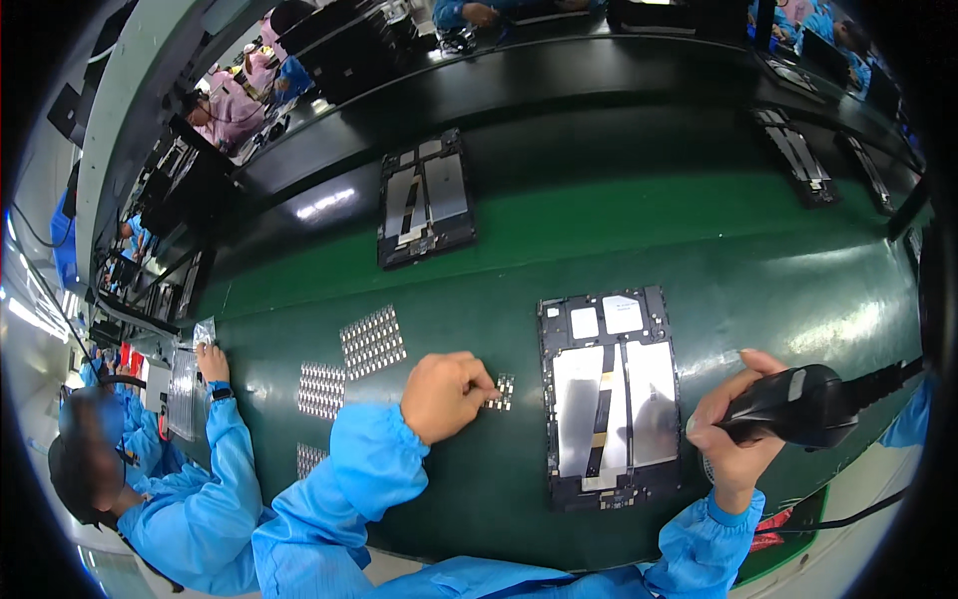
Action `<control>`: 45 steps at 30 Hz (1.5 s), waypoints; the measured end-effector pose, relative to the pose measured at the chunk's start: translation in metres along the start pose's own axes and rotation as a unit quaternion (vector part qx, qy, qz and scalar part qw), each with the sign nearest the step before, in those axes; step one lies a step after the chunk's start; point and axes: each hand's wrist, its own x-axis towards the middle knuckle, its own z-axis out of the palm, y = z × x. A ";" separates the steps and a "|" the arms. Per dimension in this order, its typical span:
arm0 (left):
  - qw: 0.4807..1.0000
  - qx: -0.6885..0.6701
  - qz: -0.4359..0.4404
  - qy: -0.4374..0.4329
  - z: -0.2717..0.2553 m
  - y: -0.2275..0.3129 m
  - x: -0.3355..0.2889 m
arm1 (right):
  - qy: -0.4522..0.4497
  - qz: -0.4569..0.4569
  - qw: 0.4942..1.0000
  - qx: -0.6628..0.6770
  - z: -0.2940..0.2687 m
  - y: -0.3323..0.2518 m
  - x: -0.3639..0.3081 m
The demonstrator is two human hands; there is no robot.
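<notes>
My left hand [444,396] pinches the edge of a small sheet of metallic parts [506,390] just above the green mat. My right hand [736,424] is wrapped round a black corded handheld scanner [798,407], with its thumb on top. Between the two hands lies an opened tablet housing [609,399], black-framed, with silver battery panels and a dark flex strip down its middle. Neither hand touches the housing. The scanner's front end is partly hidden by my fingers.
Sheets of small parts [373,341] lie left of my left hand. Another tablet housing [427,200] rests farther back, and more black units [793,155] lie at the far right. A co-worker in blue [205,489] sits on my left. The scanner's cable [888,379] runs right.
</notes>
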 end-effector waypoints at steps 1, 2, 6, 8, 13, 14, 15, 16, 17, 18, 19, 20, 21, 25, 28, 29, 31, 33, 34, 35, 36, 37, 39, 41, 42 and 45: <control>0.998 0.016 0.054 0.027 0.001 0.000 -0.003 | 0.002 0.003 1.000 -0.013 0.000 -0.001 0.000; 0.992 0.032 0.108 0.053 0.000 0.000 -0.004 | 0.004 0.006 1.000 -0.026 0.000 -0.001 0.001; 0.970 -0.023 0.207 0.125 0.014 0.021 -0.004 | 0.028 -0.022 0.995 -0.091 -0.004 -0.002 0.000; 0.961 -0.059 0.224 0.150 0.030 0.031 -0.005 | 0.022 -0.043 0.993 -0.110 -0.010 -0.005 0.002; 0.952 -0.120 0.254 0.125 0.072 0.051 -0.007 | 0.108 -0.123 0.986 -0.043 -0.032 -0.029 0.018; 0.950 -0.127 0.258 0.123 0.078 0.058 -0.007 | 0.109 -0.153 0.982 -0.034 -0.044 -0.029 0.020; 0.948 -0.124 0.266 0.126 0.080 0.061 -0.006 | 0.113 -0.160 0.980 -0.020 -0.054 -0.029 0.020; 0.947 -0.129 0.273 0.110 0.085 0.064 -0.007 | 0.120 -0.164 0.979 -0.017 -0.065 -0.028 0.019; 0.946 -0.134 0.279 0.095 0.091 0.066 -0.009 | 0.125 -0.168 0.978 -0.014 -0.074 -0.027 0.016; 0.945 -0.133 0.286 0.082 0.092 0.066 -0.008 | 0.132 -0.168 0.977 -0.011 -0.077 -0.024 0.014; 0.946 -0.129 0.286 0.085 0.093 0.067 -0.007 | 0.137 -0.168 0.976 -0.008 -0.079 -0.022 0.013; 0.946 -0.125 0.284 0.090 0.093 0.069 -0.005 | 0.142 -0.167 0.976 -0.006 -0.081 -0.020 0.012; 0.947 -0.120 0.284 0.094 0.093 0.070 -0.004 | 0.147 -0.161 0.976 -0.009 -0.082 -0.019 0.011; 0.948 -0.107 0.289 0.081 0.094 0.070 -0.001 | 0.153 -0.146 0.977 -0.018 -0.077 -0.010 0.014; 0.948 -0.113 0.290 0.075 0.094 0.071 -0.002 | 0.138 -0.146 0.979 -0.035 -0.078 -0.006 0.016; 0.948 -0.115 0.287 0.073 0.094 0.073 -0.003 | 0.136 -0.144 0.980 -0.036 -0.077 -0.006 0.016; 0.950 -0.120 0.281 0.069 0.095 0.075 -0.005 | 0.133 -0.138 0.981 -0.038 -0.075 -0.006 0.015; 0.950 -0.118 0.279 0.073 0.096 0.075 -0.005 | 0.134 -0.134 0.981 -0.042 -0.074 -0.006 0.015; 0.950 -0.117 0.278 0.074 0.096 0.075 -0.004 | 0.135 -0.131 0.981 -0.045 -0.074 -0.006 0.015; 0.951 -0.114 0.279 0.071 0.096 0.075 -0.004 | 0.133 -0.132 0.981 -0.043 -0.074 -0.005 0.015; 0.952 -0.111 0.279 0.068 0.096 0.075 -0.004 | 0.131 -0.132 0.982 -0.041 -0.073 -0.005 0.015; 0.952 -0.108 0.279 0.065 0.095 0.075 -0.004 | 0.129 -0.131 0.982 -0.040 -0.073 -0.004 0.015; 0.952 -0.112 0.278 0.056 0.093 0.077 -0.004 | 0.126 -0.125 0.984 -0.037 -0.073 -0.002 0.016; 0.953 -0.116 0.274 0.052 0.090 0.078 -0.004 | 0.120 -0.122 0.985 -0.035 -0.074 0.000 0.017; 0.954 -0.120 0.271 0.052 0.090 0.078 -0.004 | 0.118 -0.124 0.985 -0.035 -0.075 0.000 0.017; 0.951 -0.118 0.278 0.062 0.085 0.078 -0.003 | 0.112 -0.130 0.985 -0.019 -0.076 0.003 0.018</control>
